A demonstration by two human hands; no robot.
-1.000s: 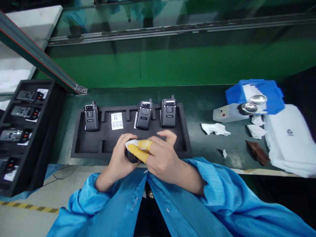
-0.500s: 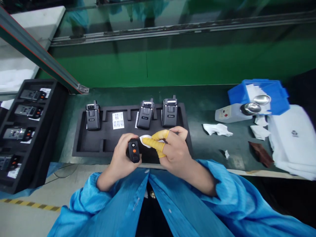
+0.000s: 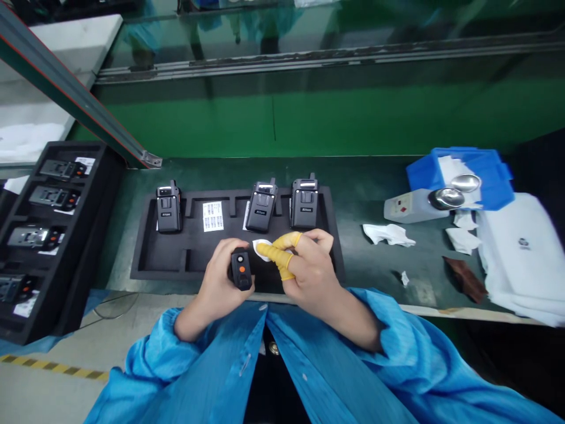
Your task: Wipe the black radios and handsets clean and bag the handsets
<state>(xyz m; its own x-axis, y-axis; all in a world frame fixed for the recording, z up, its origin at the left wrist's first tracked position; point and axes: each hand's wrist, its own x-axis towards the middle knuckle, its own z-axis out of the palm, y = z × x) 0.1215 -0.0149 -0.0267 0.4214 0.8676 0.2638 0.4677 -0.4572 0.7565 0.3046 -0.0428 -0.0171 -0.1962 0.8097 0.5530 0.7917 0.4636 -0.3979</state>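
My left hand (image 3: 222, 281) is wrapped round a black handheld radio (image 3: 241, 271), its end with a white and an orange button facing up. Just to the right, my right hand (image 3: 308, 265), with yellow finger cots on some fingers, pinches a small white wipe (image 3: 261, 249). The wipe is close to the radio, a small gap apart. Behind both hands lies a black foam tray (image 3: 170, 259). Three similar radios rest along its back row: one at left (image 3: 168, 207), one near the middle (image 3: 262, 206) and one at right (image 3: 304, 203). A white label sheet (image 3: 213, 216) lies in the tray.
At right are a white plastic bottle (image 3: 404, 206) with a metal top, a blue bin (image 3: 498, 182), crumpled wipes (image 3: 388, 234), a brown strip (image 3: 464, 278) and stacked white cloths (image 3: 523, 259). Another foam tray (image 3: 95, 200) with radios stands left, below a slanted metal post (image 3: 83, 97).
The view has shifted slightly. Both hands keep their grips on the radio and the wipe, with hardly any movement between them.
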